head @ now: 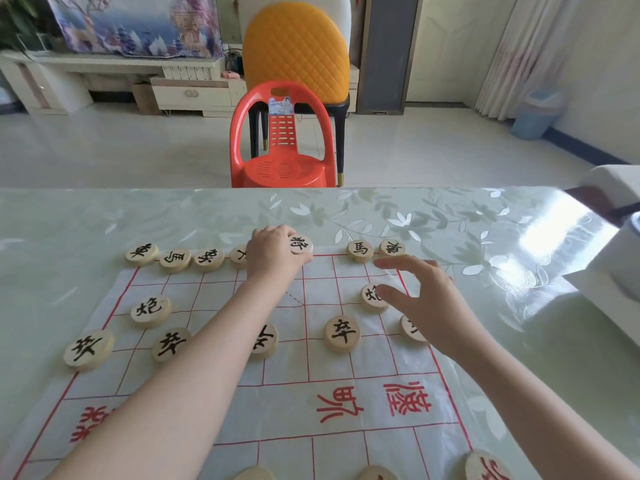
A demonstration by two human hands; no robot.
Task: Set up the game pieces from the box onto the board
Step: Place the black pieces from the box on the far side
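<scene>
left hand point(273, 252) is out at the far edge of the board point(322, 358), its fingers pinching the general piece point(300, 244), which sits tilted and just off the cloth. it looks about to drop onto the middle point of the back row, which is where that piece belongs. to its left the row is lined up from the chariot point(141, 253) inward. on the other side, the horse point(360, 250) and the second chariot point(392, 248) wait, with open points between them and the general. right hand point(426, 299) hovers low with its fingers point(394, 263) spread and holding nothing, fingertips at the right cannon point(370, 299), probably to nudge it square on its crossing; whether they touch, i cannot tell. soldiers point(342, 333) line the row nearer in. red pieces point(486, 465) peek in at the near edge. no box is in view on the bench point(104, 216).
</scene>
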